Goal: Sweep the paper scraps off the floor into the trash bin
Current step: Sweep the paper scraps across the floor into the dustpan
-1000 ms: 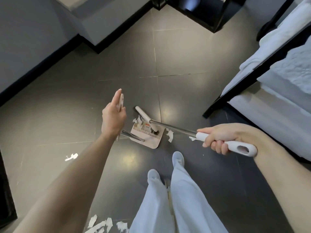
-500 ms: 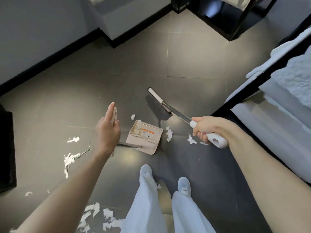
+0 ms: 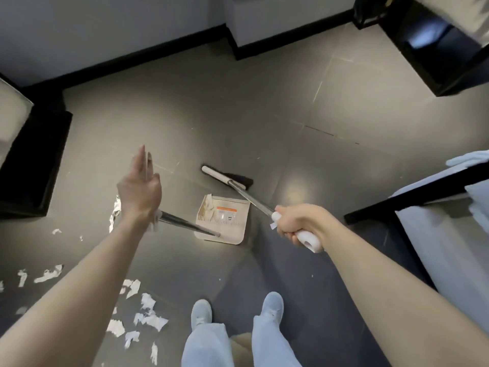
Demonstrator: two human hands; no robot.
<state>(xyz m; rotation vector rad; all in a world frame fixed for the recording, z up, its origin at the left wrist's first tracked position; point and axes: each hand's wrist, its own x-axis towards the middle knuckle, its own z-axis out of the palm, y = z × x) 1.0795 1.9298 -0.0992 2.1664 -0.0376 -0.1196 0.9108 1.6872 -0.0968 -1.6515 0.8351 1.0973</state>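
Grey floor tiles [image 3: 238, 102] carry torn paper scraps [image 3: 148, 317]. Most lie left of the dustpan [image 3: 232, 234] and nearer the person, and a few sit inside its left corner. Left of the dustpan, the left hand [image 3: 139, 193] steadies the pan's long metal handle [image 3: 188, 225], fingers straight and together along its top. Just beyond the dustpan rests the broom [image 3: 225, 177], bristles on the floor. Right of the dustpan, the right hand [image 3: 296, 225] wraps its fingers tight round the broom's white grip [image 3: 308, 239]. The scraps look feather-light and limp, so they are likely to flutter or cling. Low, gentle strokes should suit them, with the broom held at its grip. No trash bin can be identified.
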